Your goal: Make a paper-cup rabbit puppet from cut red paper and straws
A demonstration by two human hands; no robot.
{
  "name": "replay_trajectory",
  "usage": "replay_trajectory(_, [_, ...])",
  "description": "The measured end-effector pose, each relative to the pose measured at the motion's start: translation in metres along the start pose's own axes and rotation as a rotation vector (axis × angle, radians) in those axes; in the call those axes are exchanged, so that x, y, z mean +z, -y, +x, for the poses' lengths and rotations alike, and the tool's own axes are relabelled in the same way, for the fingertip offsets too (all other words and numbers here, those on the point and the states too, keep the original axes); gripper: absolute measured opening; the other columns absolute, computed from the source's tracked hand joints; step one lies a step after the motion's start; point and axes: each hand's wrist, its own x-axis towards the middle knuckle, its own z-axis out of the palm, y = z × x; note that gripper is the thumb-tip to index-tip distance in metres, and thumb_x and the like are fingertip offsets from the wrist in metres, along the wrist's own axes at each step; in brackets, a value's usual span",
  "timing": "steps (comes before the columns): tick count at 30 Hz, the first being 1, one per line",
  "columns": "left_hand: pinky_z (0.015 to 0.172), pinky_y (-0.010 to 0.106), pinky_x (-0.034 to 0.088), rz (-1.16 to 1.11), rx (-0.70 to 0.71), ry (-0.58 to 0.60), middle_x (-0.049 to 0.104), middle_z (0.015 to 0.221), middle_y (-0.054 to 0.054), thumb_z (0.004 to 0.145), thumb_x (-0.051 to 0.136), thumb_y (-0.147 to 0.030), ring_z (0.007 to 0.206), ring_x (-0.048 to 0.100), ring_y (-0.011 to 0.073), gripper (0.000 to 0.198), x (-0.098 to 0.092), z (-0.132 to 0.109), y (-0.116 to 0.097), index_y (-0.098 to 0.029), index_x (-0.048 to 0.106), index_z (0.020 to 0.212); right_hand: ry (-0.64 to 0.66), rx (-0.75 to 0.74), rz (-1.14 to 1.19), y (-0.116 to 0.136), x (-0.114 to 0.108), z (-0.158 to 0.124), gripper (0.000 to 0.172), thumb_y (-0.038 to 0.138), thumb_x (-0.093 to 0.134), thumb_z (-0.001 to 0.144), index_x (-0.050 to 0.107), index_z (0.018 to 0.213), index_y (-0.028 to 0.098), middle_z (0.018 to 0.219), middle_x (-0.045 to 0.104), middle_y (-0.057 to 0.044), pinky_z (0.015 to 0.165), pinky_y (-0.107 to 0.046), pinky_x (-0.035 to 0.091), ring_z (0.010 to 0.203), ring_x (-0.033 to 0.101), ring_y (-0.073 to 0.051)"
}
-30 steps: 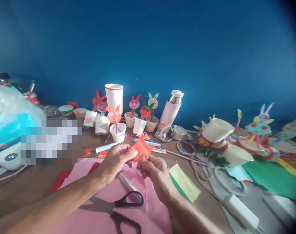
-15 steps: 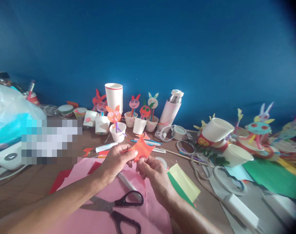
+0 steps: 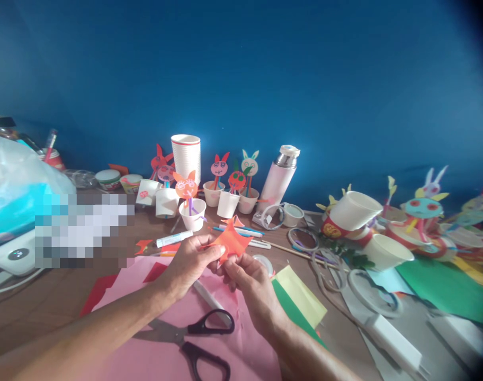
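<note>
Left hand (image 3: 193,258), right hand (image 3: 248,276): fingers clamped on orange paper (image 3: 235,241). Opposed pulls could tear it; a dropped wrist could nudge scissors (image 3: 179,335).

From here I see a matt paper orange cutout (image 3: 238,241), smooth metal scissor blades (image 3: 164,332), 2 glossy plastic handles (image 3: 196,329).

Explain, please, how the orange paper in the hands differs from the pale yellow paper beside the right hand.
Position: the orange paper is held between the left hand and right hand; the pale yellow paper lies partly over a green sheet.
Shape: the orange paper has pointed corners and inward-curving edges; the pale yellow paper looks roughly rectangular.
Both are thin paper pieces.
</note>
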Motion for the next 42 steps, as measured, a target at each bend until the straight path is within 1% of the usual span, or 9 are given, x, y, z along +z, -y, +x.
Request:
replay_trajectory(4, [0.052,0.027,0.044,0.0,-0.009,0.007,0.051,0.05,-0.003,0.075,0.051,-0.019,0.048,0.051,0.0119,0.011,-0.001,0.001,0.002,-0.015,0.054,0.065,-0.003,-0.009,-0.008,0.0,0.0,0.001,0.018,0.031,0.059,0.077,0.055,0.069,0.015,0.068,0.06,-0.002,0.052,-0.02,0.035,0.056,0.047,-0.009])
replay_trajectory(9, [0.052,0.026,0.042,0.012,-0.018,-0.025,0.051,0.051,-0.003,0.074,0.053,-0.019,0.049,0.049,0.0106,0.011,0.001,0.001,0.0,-0.014,0.054,0.064,0.0,-0.009,-0.02,-0.001,-0.001,0.0,0.018,0.03,0.058,0.078,0.055,0.069,0.014,0.067,0.06,-0.002,0.052,-0.021,0.034,0.056,0.046,-0.009])
replay_trajectory(14, [0.051,0.024,0.041,-0.008,-0.02,-0.006,0.056,0.056,-0.002,0.072,0.054,-0.018,0.05,0.05,0.01,0.008,0.002,0.0,-0.002,-0.013,0.057,0.067,0.012,-0.01,0.016,-0.002,-0.002,0.0,0.017,0.029,0.055,0.081,0.056,0.074,0.014,0.068,0.058,-0.001,0.055,-0.021,0.034,0.059,0.045,-0.01])
replay_trajectory(19, [0.048,0.02,0.039,0.053,-0.046,-0.048,0.058,0.054,-0.002,0.072,0.055,-0.019,0.047,0.051,0.0081,0.009,0.006,-0.002,0.001,-0.013,0.061,0.07,0.007,-0.044,0.071,-0.005,-0.004,0.001,0.016,0.03,0.057,0.08,0.058,0.078,0.014,0.066,0.052,0.001,0.054,-0.022,0.03,0.055,0.038,-0.008])
replay_trajectory(26, [0.048,0.019,0.038,0.032,-0.042,0.004,0.06,0.053,-0.001,0.074,0.055,-0.019,0.049,0.053,0.0092,0.01,0.005,-0.002,0.005,-0.014,0.06,0.067,0.01,-0.066,0.028,-0.004,-0.004,0.002,0.019,0.031,0.056,0.079,0.056,0.069,0.014,0.058,0.047,0.003,0.053,-0.023,0.028,0.054,0.036,-0.009])
replay_trajectory(30, [0.05,0.021,0.039,-0.026,-0.073,0.019,0.056,0.052,-0.002,0.077,0.054,-0.03,0.047,0.05,0.0092,0.023,0.001,-0.001,0.008,-0.013,0.057,0.061,-0.006,-0.064,0.035,-0.004,-0.006,0.003,0.02,0.031,0.057,0.077,0.054,0.064,0.016,0.056,0.045,0.003,0.055,-0.024,0.03,0.054,0.037,-0.01])
replay_trajectory(34, [0.051,0.022,0.04,-0.086,-0.085,-0.019,0.055,0.051,0.0,0.08,0.05,-0.033,0.047,0.05,0.01,0.03,0.001,-0.001,0.006,-0.011,0.059,0.061,-0.01,-0.041,0.061,-0.007,-0.008,0.004,0.019,0.029,0.056,0.078,0.055,0.064,0.016,0.055,0.044,0.004,0.055,-0.024,0.03,0.054,0.037,-0.01])
replay_trajectory(37, [0.052,0.022,0.04,-0.078,-0.097,-0.018,0.055,0.05,0.0,0.079,0.05,-0.033,0.046,0.05,0.0099,0.03,0.002,-0.001,0.006,-0.011,0.058,0.06,-0.007,-0.041,0.08,-0.009,-0.008,0.004,0.019,0.028,0.055,0.079,0.054,0.065,0.015,0.057,0.044,0.003,0.055,-0.024,0.029,0.054,0.036,-0.01])
replay_trajectory(42, [0.049,0.02,0.038,-0.029,-0.077,0.016,0.054,0.051,-0.002,0.075,0.057,-0.032,0.045,0.048,0.0082,0.024,0.0,0.001,0.009,-0.012,0.058,0.062,-0.007,-0.048,0.058,-0.009,-0.008,0.003,0.02,0.027,0.053,0.081,0.052,0.065,0.016,0.057,0.044,0.003,0.056,-0.025,0.03,0.055,0.037,-0.01])
